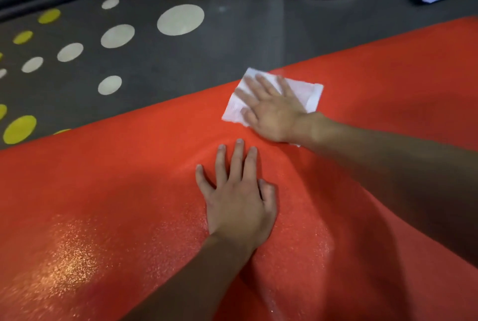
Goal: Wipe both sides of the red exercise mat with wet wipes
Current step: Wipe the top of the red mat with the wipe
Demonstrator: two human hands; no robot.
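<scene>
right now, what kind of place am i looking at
Probably a gym or exercise room: a red mat lies on a dark floor printed with white and yellow dots.

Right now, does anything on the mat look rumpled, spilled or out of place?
The red exercise mat is not flat: a raised fold runs beside the left hand. The wet wipe under the right hand slightly overhangs its far edge.

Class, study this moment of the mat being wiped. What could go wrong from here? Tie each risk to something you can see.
The wet wipe under the right hand overlaps the red mat at its far edge, so it may pick up dirt from the floor. The mat ridges up between the hands; despite the left hand pressing flat, a stroke might bunch it.
</scene>
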